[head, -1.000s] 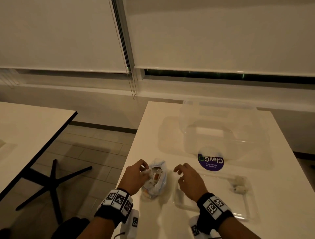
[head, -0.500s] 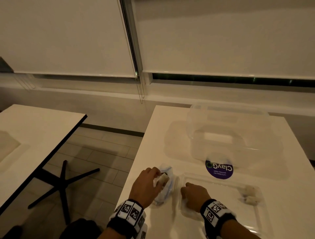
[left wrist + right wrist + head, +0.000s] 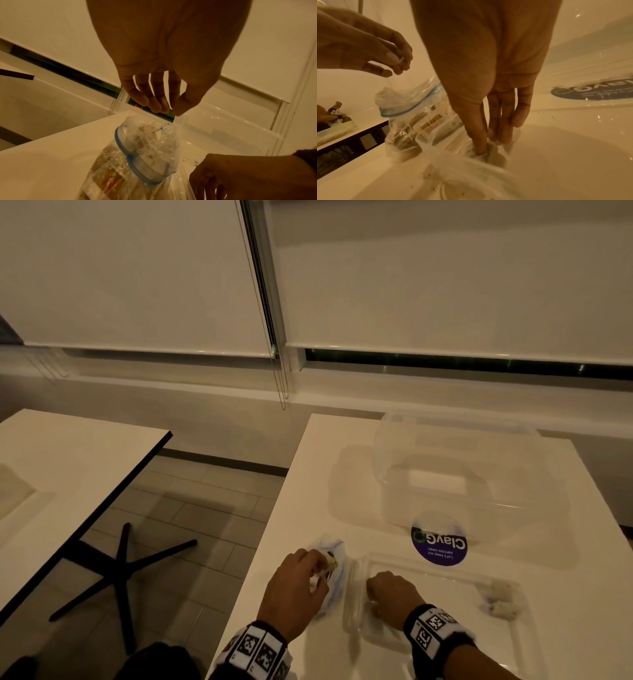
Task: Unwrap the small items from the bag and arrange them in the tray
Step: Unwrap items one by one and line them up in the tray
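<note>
The zip-top bag point(image 3: 137, 155) stands slumped on the white surface point(image 3: 301, 474), just left of the clear tray point(image 3: 445, 642). The left hand point(image 3: 164, 86) pinches thin clear film above the bag's mouth; the right hand point(image 3: 489, 108) presses a small pale item point(image 3: 493, 152) into the tray's near-left corner, fingertips clamped on it. The items look light, soft and crumbly, the film slippery, so a gentle pinch at the sides suits them.

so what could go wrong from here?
1. The left hand pinches only a thin film edge of the bag, which sags with its mouth open; items may spill.
2. The right hand sets an item into the tray at its near-left corner, close to the rim; it may slip out.
</note>
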Action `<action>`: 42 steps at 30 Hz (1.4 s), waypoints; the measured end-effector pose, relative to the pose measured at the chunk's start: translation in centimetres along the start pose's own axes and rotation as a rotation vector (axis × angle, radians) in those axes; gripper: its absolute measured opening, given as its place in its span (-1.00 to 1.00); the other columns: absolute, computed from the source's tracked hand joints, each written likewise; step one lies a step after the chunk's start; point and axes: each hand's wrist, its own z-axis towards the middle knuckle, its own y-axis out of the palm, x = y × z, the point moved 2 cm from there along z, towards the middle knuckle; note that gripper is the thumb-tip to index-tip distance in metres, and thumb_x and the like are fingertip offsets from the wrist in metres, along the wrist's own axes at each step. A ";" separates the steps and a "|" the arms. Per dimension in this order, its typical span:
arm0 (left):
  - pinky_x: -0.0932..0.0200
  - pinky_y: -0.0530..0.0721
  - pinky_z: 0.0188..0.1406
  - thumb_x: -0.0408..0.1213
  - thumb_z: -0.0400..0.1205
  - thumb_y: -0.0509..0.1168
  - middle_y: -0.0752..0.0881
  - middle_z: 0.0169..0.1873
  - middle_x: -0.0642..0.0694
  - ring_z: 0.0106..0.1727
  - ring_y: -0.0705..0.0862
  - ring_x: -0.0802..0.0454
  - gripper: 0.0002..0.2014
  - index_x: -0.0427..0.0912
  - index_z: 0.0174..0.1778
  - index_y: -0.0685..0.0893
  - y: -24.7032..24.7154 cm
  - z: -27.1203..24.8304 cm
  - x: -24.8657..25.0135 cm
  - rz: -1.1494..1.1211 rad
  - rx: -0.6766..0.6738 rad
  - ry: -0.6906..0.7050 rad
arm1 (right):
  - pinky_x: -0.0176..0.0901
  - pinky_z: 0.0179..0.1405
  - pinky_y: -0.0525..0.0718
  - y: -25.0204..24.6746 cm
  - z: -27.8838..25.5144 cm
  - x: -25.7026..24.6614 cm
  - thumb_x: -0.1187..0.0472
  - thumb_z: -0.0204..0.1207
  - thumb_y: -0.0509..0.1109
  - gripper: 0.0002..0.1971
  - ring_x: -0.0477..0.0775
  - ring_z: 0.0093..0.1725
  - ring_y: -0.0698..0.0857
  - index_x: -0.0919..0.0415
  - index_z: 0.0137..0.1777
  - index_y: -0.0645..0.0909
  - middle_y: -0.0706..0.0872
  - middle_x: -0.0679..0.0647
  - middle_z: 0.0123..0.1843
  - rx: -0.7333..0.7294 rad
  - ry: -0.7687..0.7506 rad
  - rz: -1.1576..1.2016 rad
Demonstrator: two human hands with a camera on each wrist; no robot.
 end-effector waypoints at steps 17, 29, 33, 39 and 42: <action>0.26 0.68 -0.15 -0.10 0.69 0.37 0.81 -0.27 -0.02 -0.24 0.75 0.13 -0.82 -0.15 0.02 0.71 -1.0 -0.6 6.5 -0.717 -0.184 -0.194 | -0.08 -0.20 0.72 -10.1 -8.6 -1.3 0.34 0.56 0.46 -0.86 0.18 -0.26 0.83 0.17 0.06 0.62 0.77 0.24 -0.10 0.304 -0.145 1.171; -0.01 0.76 0.08 -0.17 0.69 0.37 0.83 -0.02 -0.10 0.05 0.79 -0.16 -0.88 -0.11 0.04 0.74 -3.4 -0.1 7.1 -0.982 -0.108 -0.233 | 0.19 -0.06 0.74 -8.4 -10.0 -2.6 0.31 0.44 0.59 -0.82 0.19 -0.23 0.78 0.09 -0.18 0.62 0.75 0.06 -0.19 0.566 -0.181 1.184; -0.07 0.80 0.10 -0.20 0.67 0.37 0.78 0.05 -0.31 0.08 0.81 -0.31 -0.78 -0.27 0.13 0.69 -3.2 -0.3 7.5 -1.240 -0.085 -0.349 | -0.25 -0.15 0.68 -9.2 -10.9 -3.2 0.43 0.41 0.56 -0.73 0.01 -0.16 0.67 0.05 -0.21 0.58 0.63 -0.10 -0.18 0.844 -0.274 0.938; -0.01 0.81 0.10 -0.51 0.62 0.41 0.83 0.03 -0.17 0.11 0.81 -0.19 -0.78 -0.26 0.16 0.68 -4.0 -0.1 8.0 -1.125 -0.021 -0.178 | -0.27 -0.01 0.72 -9.3 -12.1 -3.2 0.43 0.32 0.60 -0.58 0.04 0.00 0.71 -0.01 0.04 0.59 0.63 -0.08 0.07 0.775 -0.309 1.047; 0.05 0.80 0.07 -0.52 0.62 0.38 0.83 0.08 -0.21 0.11 0.82 -0.18 -0.71 -0.26 0.25 0.64 -4.4 -0.4 8.5 -1.145 -0.039 -0.139 | -0.15 -0.01 0.76 -9.2 -12.3 -2.8 0.45 0.33 0.62 -0.43 0.05 -0.04 0.77 -0.02 0.24 0.56 0.66 -0.02 0.16 0.532 -0.303 1.415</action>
